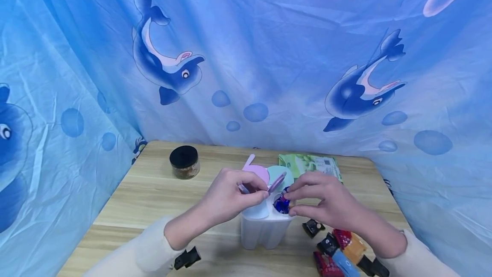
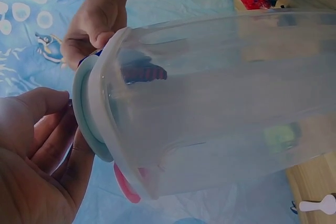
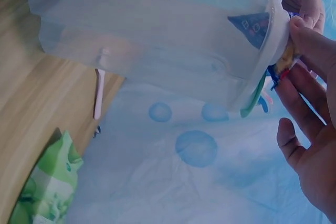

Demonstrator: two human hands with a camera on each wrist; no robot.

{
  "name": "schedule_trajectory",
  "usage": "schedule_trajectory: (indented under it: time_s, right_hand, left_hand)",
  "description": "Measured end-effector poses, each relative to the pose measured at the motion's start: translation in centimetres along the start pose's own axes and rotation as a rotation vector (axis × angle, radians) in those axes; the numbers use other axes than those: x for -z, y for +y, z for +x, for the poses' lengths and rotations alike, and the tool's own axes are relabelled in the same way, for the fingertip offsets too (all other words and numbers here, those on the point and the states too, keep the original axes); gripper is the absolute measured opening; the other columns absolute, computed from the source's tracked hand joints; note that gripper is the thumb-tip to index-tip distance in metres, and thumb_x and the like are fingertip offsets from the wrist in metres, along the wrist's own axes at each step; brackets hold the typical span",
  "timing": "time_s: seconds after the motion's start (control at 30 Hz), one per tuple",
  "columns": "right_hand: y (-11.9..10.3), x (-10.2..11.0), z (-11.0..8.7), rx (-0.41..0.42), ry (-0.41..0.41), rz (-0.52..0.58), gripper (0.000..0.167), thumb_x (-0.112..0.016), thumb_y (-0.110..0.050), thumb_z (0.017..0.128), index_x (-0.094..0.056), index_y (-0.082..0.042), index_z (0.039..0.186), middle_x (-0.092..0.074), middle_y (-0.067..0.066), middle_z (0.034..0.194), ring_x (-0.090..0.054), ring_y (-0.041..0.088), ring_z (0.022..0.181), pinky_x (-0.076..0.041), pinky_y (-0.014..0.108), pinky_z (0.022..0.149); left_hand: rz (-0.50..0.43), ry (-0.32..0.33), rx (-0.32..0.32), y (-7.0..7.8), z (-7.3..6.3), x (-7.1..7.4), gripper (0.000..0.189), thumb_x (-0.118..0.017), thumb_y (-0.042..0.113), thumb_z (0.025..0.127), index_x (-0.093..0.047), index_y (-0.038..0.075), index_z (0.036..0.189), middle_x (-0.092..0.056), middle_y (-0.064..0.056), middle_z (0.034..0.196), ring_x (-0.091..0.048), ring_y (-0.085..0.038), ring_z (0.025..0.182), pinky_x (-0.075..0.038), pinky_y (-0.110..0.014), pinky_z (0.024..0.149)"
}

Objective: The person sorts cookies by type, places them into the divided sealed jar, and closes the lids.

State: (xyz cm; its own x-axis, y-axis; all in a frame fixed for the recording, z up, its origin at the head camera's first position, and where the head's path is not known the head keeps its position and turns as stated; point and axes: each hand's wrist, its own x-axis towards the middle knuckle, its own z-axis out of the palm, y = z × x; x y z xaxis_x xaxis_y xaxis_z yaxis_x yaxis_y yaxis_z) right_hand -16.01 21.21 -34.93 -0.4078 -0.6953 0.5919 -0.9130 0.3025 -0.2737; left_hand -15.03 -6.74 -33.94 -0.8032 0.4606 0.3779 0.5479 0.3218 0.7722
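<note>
A tall translucent white container (image 1: pixel 265 234) with several lidded openings stands on the table. My left hand (image 1: pixel 238 191) pinches the edge of a raised purple lid (image 1: pixel 278 182) over it. Beside that lid, my right hand (image 1: pixel 323 195) grips a shiny blue wrapped packet (image 1: pixel 282 204) at an open hole in the container's top. Part of the blue wrapping (image 3: pixel 254 29) shows through the container wall in the right wrist view. The pink lid (image 1: pixel 258 172) and mint-green lid (image 1: pixel 280 173) lie behind the hands.
A black-lidded jar (image 1: pixel 184 161) stands at the back left. A green bag (image 1: pixel 307 165) lies at the back right. Several small colourful packets (image 1: pixel 342 253) lie under my right forearm. Behind the container is a pale spoon (image 3: pixel 100 95).
</note>
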Motion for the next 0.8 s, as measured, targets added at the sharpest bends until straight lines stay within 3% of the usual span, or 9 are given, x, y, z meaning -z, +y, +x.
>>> schedule_trajectory:
  time_s: [0.1,0.27,0.5,0.8]
  right_hand:
    - [-0.1,-0.1,0.2,0.055,-0.041,-0.025,0.024,-0.087,-0.024,0.083,-0.081,-0.026,0.106,-0.07,-0.013,0.109,-0.066,0.006,0.099,-0.053,0.024,0.087]
    - [-0.2,-1.0,0.3,0.051,-0.13,-0.012,0.013,-0.079,-0.022,0.091,-0.08,-0.025,0.104,-0.072,-0.015,0.108,-0.065,0.005,0.105,-0.051,0.029,0.093]
    - [0.3,-2.2,-0.2,0.073,0.032,0.164,0.027,-0.085,-0.007,0.082,-0.077,-0.017,0.106,-0.074,-0.002,0.108,-0.069,0.012,0.099,-0.053,0.02,0.09]
    - [0.4,-1.0,-0.6,0.053,0.02,0.102,0.029,-0.082,-0.008,0.085,-0.076,-0.021,0.111,-0.073,-0.003,0.111,-0.069,0.012,0.103,-0.051,0.02,0.096]
  left_hand:
    - [0.003,0.005,0.001,-0.1,-0.1,0.0,0.006,-0.08,0.021,0.088,-0.08,0.015,0.087,-0.074,0.01,0.081,-0.066,-0.003,0.075,-0.059,-0.026,0.065]
    - [0.006,0.022,0.009,-0.2,-0.1,0.1,0.002,-0.079,0.016,0.088,-0.08,0.017,0.089,-0.074,0.01,0.081,-0.067,-0.003,0.075,-0.059,-0.025,0.065]
    - [0.003,0.033,0.031,-0.3,0.0,0.2,0.009,-0.079,0.012,0.088,-0.08,0.02,0.091,-0.075,0.011,0.082,-0.068,-0.004,0.077,-0.06,-0.026,0.066]
    - [0.017,0.028,0.028,0.0,0.3,0.0,0.004,-0.079,0.015,0.089,-0.081,0.018,0.091,-0.075,0.012,0.082,-0.068,-0.003,0.077,-0.059,-0.025,0.066]
